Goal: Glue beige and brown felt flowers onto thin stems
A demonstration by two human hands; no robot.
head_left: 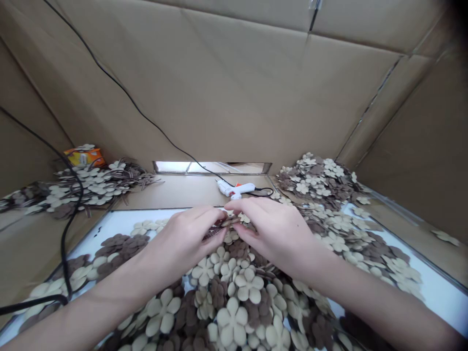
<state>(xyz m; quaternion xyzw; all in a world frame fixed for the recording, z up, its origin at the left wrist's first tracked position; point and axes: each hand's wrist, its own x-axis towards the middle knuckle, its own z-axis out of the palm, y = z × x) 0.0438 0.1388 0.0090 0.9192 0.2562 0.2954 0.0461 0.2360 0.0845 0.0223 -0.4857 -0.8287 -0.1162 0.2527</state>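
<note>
loose flower shapes [233,321] lay heaped nearest, probably for easy picking. past them, the left hand [195,229] and right hand [274,231] met, fingertips pinched narrowly on a small flower piece [231,221] between them, seemingly to steady it. just beyond, a glue gun [237,188] lay on its side, apparently kept within reach.
</note>
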